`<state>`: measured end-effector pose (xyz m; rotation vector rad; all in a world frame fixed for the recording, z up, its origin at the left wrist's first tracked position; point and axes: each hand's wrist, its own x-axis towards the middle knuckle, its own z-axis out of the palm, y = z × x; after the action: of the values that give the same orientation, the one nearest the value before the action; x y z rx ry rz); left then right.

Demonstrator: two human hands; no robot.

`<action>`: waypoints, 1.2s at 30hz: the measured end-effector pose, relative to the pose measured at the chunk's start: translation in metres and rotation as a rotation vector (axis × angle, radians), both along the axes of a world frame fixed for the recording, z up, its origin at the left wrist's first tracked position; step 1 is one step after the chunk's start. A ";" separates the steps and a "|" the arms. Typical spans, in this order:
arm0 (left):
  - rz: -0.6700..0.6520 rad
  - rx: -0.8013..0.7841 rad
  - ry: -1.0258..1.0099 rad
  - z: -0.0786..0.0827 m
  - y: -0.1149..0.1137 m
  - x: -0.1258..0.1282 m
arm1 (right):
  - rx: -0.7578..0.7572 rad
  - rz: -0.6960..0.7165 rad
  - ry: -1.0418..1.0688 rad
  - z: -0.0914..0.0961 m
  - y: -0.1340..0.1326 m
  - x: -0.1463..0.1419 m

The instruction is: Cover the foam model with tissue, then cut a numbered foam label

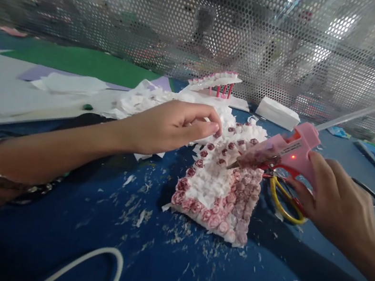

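Observation:
My right hand (334,205) is wrapped round the grip of a pink hot glue gun (287,151) whose red light is on. Its nozzle points left onto a white foam block (217,189) covered with small pink and white paper rosettes. My left hand (171,125) reaches across from the left, fingers pinched together at the block's far end. Whether the pinch holds a small rosette is too hidden to tell. A bracelet sits on my left wrist.
Yellow-handled scissors (284,199) lie under the glue gun. Paper scraps litter the blue table (152,260). White paper pieces (144,99), white, green and purple sheets, a small white model with pink posts (215,85) and a white block (277,113) stand behind. A perforated metal screen (228,31) closes the back. A white cord (93,264) loops near me.

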<state>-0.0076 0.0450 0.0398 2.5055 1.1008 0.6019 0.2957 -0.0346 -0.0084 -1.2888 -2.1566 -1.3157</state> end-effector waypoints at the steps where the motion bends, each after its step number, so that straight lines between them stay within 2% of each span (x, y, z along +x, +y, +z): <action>1: 0.000 0.001 0.008 0.000 0.001 0.000 | 0.003 0.002 -0.006 0.001 -0.001 0.000; 11: 0.006 -0.032 0.065 -0.002 -0.001 0.001 | 0.008 -0.013 0.006 -0.001 0.000 0.004; 19: 0.013 -0.031 0.101 -0.002 -0.001 0.002 | -0.103 -0.125 0.127 0.000 -0.003 0.003; 27: 0.006 -0.010 0.103 -0.005 0.003 0.001 | -0.061 -0.052 0.133 0.000 -0.006 0.002; 31: -0.022 0.001 0.126 -0.007 0.008 0.000 | -0.109 -0.116 0.145 -0.003 -0.004 0.000; 36: -0.026 -0.001 0.131 -0.007 0.011 0.001 | -0.058 -0.111 0.170 -0.004 -0.004 -0.004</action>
<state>-0.0070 0.0559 0.0326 2.5854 1.1111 0.4345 0.2920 -0.0382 -0.0120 -1.5054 -2.0463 -1.1449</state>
